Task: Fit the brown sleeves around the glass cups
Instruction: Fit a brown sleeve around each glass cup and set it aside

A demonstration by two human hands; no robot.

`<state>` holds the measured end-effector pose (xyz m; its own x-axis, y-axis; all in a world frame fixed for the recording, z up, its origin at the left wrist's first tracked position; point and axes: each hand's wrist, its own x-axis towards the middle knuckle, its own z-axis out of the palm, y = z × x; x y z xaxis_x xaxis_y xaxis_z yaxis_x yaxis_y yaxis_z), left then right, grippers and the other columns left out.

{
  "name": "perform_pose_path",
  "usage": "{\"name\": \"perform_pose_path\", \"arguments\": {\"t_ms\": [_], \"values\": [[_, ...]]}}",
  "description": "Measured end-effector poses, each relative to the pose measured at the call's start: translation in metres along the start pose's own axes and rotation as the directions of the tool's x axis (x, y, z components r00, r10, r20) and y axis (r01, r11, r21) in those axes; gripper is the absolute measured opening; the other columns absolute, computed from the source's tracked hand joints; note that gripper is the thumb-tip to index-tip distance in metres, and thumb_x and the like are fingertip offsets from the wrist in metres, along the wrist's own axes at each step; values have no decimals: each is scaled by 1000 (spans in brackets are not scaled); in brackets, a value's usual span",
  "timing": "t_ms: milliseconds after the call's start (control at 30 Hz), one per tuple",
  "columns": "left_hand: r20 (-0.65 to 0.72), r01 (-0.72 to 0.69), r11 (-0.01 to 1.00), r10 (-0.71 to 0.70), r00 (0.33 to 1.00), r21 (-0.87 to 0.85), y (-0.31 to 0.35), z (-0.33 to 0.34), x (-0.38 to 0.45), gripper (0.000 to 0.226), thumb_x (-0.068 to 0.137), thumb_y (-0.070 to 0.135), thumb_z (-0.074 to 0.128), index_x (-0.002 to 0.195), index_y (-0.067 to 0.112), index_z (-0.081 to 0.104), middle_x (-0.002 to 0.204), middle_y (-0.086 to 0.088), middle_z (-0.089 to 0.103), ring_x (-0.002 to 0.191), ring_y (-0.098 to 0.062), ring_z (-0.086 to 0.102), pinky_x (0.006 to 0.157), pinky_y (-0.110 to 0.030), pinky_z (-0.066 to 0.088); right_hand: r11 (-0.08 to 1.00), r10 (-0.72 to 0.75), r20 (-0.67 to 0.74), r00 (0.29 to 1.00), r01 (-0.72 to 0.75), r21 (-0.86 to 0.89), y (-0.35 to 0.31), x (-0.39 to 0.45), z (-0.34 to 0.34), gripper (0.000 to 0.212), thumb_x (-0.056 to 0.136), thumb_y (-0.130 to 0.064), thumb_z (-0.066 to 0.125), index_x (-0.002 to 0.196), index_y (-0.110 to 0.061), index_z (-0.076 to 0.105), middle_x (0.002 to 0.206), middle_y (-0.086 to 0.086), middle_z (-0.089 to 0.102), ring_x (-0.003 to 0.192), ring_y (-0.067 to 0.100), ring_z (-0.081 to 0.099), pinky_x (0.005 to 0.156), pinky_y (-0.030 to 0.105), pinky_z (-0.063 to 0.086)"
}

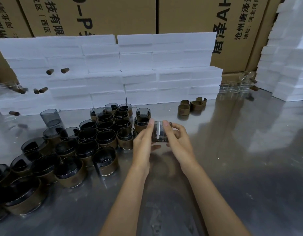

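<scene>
Both hands, left (144, 140) and right (177, 138), pinch one cup (160, 132) between them above the bench (232, 167). Its axis looks upright. Spare sleeves (191, 106) lie ahead, nearer the right hand.

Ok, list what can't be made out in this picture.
- Held cup, head view: the left hand and right hand cover its sides; whether a sleeve is on it is unclear.
- Clear glasses, far right: small, blurred, uncountable.
- Sleeved cups, lower left: cut off by the frame edge.
- Carton print: cropped at the top.
</scene>
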<state>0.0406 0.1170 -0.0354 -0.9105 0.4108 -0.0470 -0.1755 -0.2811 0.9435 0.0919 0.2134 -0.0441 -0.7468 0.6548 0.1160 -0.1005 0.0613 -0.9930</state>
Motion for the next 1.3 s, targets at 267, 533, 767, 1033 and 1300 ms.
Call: {"name": "perform_pose_path", "arguments": {"t_ms": [267,533,767,1033,1300], "values": [[129,-115,978,93,987,174,-6,15,-5,34,96,66,55,94,44,81,100,10,80,101,-5,74,87,-26,55,988,46,75,996,-34,-148,-3,-4,-1,62,89,-82,41,104,-32,74,100,-13,77,99,-2,69,88,24,52],[-95,-177,976,189,977,126,-7,12,3,29,100,43,61,108,16,61,102,-2,64,79,5,62,73,-12,48,963,-50,-3,999,47,-264,2,-1,2,63,105,-62,24,97,-21,72,93,0,76,93,16,72,95,43,55],[-142,-99,990,113,983,101,3,9,-4,42,99,49,60,116,11,69,117,-8,72,112,-27,67,98,-42,55,979,-116,-45,992,107,-175,1,1,-1,41,107,-47,44,98,-20,73,88,-4,75,88,13,70,91,49,57],[52,36,998,-38,998,51,1,20,-10,47,97,61,57,89,23,83,96,-3,81,90,-16,78,81,-36,58,990,143,242,960,-141,-26,-6,-3,-7,78,74,-90,55,123,-31,70,114,-10,76,108,4,70,97,28,52],[-25,-28,986,32,999,164,-4,16,-7,55,91,70,56,117,23,67,121,-13,72,114,-28,69,105,-53,51,990,58,10,998,-56,-130,-2,-3,1,70,101,-71,26,102,-20,75,101,0,77,103,16,71,96,36,55]]}}
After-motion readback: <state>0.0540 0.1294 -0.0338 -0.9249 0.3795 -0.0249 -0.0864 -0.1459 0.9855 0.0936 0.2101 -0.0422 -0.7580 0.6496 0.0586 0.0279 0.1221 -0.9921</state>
